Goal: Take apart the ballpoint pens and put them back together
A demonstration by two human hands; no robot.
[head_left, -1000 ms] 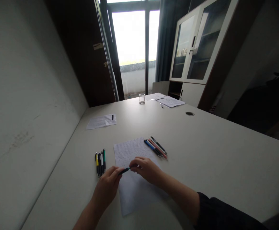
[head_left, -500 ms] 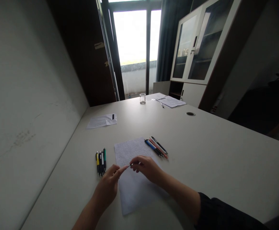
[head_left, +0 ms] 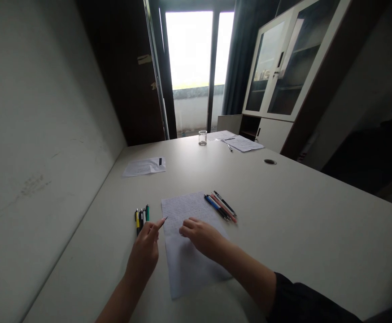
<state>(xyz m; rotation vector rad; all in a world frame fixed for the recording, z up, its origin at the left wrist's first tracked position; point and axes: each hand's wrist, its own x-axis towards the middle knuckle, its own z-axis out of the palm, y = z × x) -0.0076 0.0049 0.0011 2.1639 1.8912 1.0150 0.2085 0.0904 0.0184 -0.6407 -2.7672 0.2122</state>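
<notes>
My left hand [head_left: 147, 244] is closed around a slim dark pen [head_left: 163, 222], whose thin point sticks up and right past the fingertips. Most of its body is hidden in the hand. Over the lined, written-on sheet of paper [head_left: 185, 278], my right hand [head_left: 199, 233] is closed, its fingers curled together; what it holds, if anything, is hidden. Just beyond the left hand lie several pens [head_left: 137, 220] with yellow, black, white and green parts, partly covered by the hand. At the sheet's upper right edge rests a group of blue, white, red and black pens [head_left: 220, 207].
A glass jar [head_left: 202, 138] stands at the far end of the white table [head_left: 283, 215]. Papers [head_left: 245, 143] with a pen [head_left: 229, 147] lie beside it. Another paper [head_left: 144, 167] is near the left wall [head_left: 48, 134]. A round cable hole [head_left: 270, 162] is at right.
My hands have come apart. The left has moved left and slightly away from me with the pen; the right stays over the paper. The view has shifted slightly.
</notes>
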